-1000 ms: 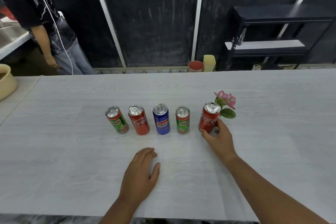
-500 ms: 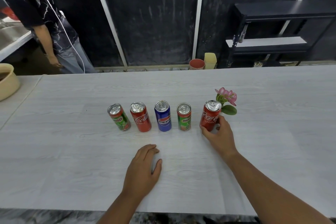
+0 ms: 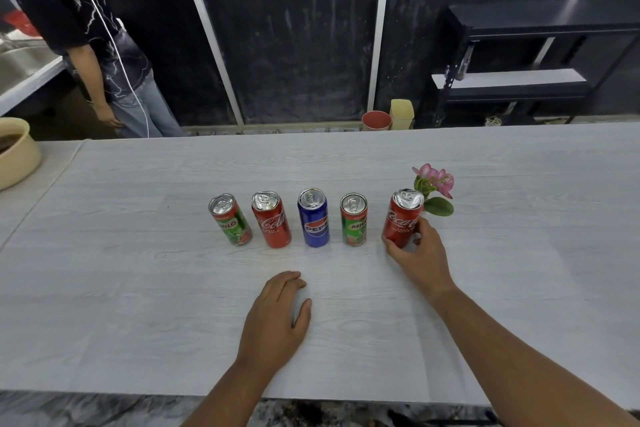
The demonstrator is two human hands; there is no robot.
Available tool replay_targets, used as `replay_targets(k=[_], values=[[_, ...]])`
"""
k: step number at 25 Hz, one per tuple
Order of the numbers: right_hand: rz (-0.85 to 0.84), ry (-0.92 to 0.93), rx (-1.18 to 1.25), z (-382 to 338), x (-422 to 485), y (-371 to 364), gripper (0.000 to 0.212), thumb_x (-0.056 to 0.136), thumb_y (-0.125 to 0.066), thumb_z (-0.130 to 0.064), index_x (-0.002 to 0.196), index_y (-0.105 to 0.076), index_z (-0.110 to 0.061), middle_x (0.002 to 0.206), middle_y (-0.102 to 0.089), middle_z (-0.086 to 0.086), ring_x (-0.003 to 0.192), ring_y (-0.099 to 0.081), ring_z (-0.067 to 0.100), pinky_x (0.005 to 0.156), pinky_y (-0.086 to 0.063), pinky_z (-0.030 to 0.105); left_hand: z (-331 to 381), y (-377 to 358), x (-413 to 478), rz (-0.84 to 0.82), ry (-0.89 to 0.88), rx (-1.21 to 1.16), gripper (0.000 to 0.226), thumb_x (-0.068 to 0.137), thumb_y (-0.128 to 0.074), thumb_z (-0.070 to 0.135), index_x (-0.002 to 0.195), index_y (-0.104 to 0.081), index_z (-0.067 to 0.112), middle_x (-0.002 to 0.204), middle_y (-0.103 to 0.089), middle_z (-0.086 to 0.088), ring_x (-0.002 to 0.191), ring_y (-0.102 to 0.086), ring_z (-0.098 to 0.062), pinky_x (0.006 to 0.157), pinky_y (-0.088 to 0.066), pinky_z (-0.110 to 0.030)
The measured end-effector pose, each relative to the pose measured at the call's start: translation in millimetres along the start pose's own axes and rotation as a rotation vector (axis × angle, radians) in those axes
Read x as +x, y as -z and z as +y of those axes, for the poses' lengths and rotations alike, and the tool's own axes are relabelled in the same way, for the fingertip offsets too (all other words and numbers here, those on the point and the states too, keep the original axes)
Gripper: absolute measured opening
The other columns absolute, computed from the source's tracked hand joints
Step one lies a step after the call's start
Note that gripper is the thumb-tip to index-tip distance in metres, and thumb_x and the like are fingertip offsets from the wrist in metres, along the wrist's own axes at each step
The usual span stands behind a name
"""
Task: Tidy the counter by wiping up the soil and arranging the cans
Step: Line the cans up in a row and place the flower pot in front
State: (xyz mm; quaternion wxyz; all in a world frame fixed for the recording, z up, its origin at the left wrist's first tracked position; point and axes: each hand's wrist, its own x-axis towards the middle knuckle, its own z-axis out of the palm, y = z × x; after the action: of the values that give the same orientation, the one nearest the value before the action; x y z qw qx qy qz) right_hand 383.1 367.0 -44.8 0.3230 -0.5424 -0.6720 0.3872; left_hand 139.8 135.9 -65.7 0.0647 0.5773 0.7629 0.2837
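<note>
Five upright metal drink cans stood in a row on the pale wood-grain counter [image 3: 138, 288]; the right hand [image 3: 417, 255] wrapped its fingers around the rightmost red Coca-Cola can [image 3: 401, 218], while the left hand [image 3: 277, 319] lay flat, fingers together

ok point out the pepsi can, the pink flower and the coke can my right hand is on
pepsi can [image 3: 314, 225], head view, on the logo on its side
pink flower [image 3: 437, 179], head view, on the petals
coke can in the right hand [image 3: 401, 218], head view, on the red label
</note>
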Motion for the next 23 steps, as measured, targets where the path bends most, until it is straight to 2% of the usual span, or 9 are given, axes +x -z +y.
replay_targets(k=[2,4,7,9,11,14,19,21,23], values=[[-0.010,0.007,-0.012,-1.1,0.1,-0.4,0.064,0.077,-0.093,-0.043,0.129,-0.056,-0.037,0.111,-0.056,-0.022,0.113,-0.057,0.014,0.095,-0.047,0.032,-0.2,-0.5,0.3,-0.004,0.001,0.005,0.037,0.102,-0.060,0.047,0.134,-0.066,0.030,0.145,-0.058,0.017,0.138,-0.051,0.001,0.114,-0.044,-0.021],[-0.023,0.005,-0.020,-2.8,1.2,0.0,0.066,0.077,-0.094,-0.042,0.132,-0.058,-0.032,0.111,-0.056,-0.020,0.115,-0.057,0.017,0.096,-0.048,0.033,-0.7,-1.0,0.2,-0.006,0.007,0.003,0.038,0.102,-0.059,0.048,0.135,-0.066,0.030,0.146,-0.058,0.017,0.138,-0.050,0.001,0.114,-0.044,-0.021],[-0.062,-0.029,0.026,-4.7,-5.9,7.3,0.079,0.078,-0.095,-0.043,0.145,-0.056,-0.026,0.127,-0.060,-0.011,0.120,-0.057,0.013,0.102,-0.048,0.033,-1.6,-2.2,0.4,-0.006,0.012,-0.002,0.038,0.102,-0.060,0.047,0.135,-0.065,0.030,0.146,-0.058,0.018,0.139,-0.050,0.002,0.115,-0.045,-0.022],[0.012,-0.039,0.081,-0.4,-22.3,15.6,0.077,0.083,-0.089,-0.051,0.150,-0.055,-0.031,0.133,-0.064,-0.014,0.123,-0.059,0.007,0.105,-0.047,0.031,-2.7,-3.4,0.7,-0.008,0.015,0.004,0.038,0.102,-0.059,0.049,0.136,-0.065,0.032,0.147,-0.057,0.020,0.139,-0.048,0.004,0.115,-0.042,-0.020],[0.150,-0.066,0.135,5.8,-38.9,25.3,0.057,0.090,-0.077,-0.056,0.141,-0.060,-0.038,0.130,-0.068,-0.018,0.127,-0.060,0.006,0.109,-0.048,0.036,-3.9,-4.2,0.8,-0.012,0.020,0.004,0.039,0.102,-0.058,0.050,0.136,-0.065,0.032,0.147,-0.057,0.021,0.139,-0.047,0.005,0.116,-0.041,-0.019],[0.228,-0.086,0.055,14.6,-40.2,36.2,0.032,0.098,-0.074,-0.041,0.129,-0.069,-0.037,0.129,-0.067,-0.016,0.129,-0.058,0.010,0.116,-0.047,0.048,-6.1,-6.0,1.3,-0.018,0.011,0.013,0.039,0.101,-0.060,0.049,0.135,-0.066,0.032,0.147,-0.057,0.020,0.138,-0.049,0.003,0.114,-0.045,-0.022],[0.230,-0.034,-0.322,16.5,16.1,42.3,0.042,0.089,-0.083,-0.047,0.118,-0.077,-0.017,0.119,-0.074,0.003,0.126,-0.063,0.030,0.109,-0.043,0.053,-8.6,-9.5,2.6,-0.024,0.009,0.036,0.042,0.100,-0.057,0.052,0.134,-0.067,0.030,0.146,-0.059,0.017,0.136,-0.049,0.003,0.114,-0.041,-0.022],[0.192,-0.061,-0.337,13.0,41.2,41.6,0.047,0.080,-0.085,-0.059,0.106,-0.075,-0.021,0.105,-0.071,-0.001,0.115,-0.064,0.027,0.105,-0.044,0.050,-9.1,-10.3,2.7,-0.024,0.007,0.031,0.041,0.099,-0.056,0.053,0.132,-0.068,0.031,0.145,-0.058,0.019,0.137,-0.050,0.002,0.114,-0.044,-0.024],[0.170,-0.084,-0.291,10.8,59.2,37.2,0.048,0.070,-0.076,-0.070,0.097,-0.073,-0.030,0.102,-0.070,-0.004,0.113,-0.064,0.025,0.110,-0.041,0.052,-9.4,-10.6,3.0,-0.021,0.012,0.037,0.042,0.099,-0.055,0.054,0.132,-0.068,0.031,0.144,-0.056,0.022,0.137,-0.050,0.002,0.113,-0.045,-0.026]])
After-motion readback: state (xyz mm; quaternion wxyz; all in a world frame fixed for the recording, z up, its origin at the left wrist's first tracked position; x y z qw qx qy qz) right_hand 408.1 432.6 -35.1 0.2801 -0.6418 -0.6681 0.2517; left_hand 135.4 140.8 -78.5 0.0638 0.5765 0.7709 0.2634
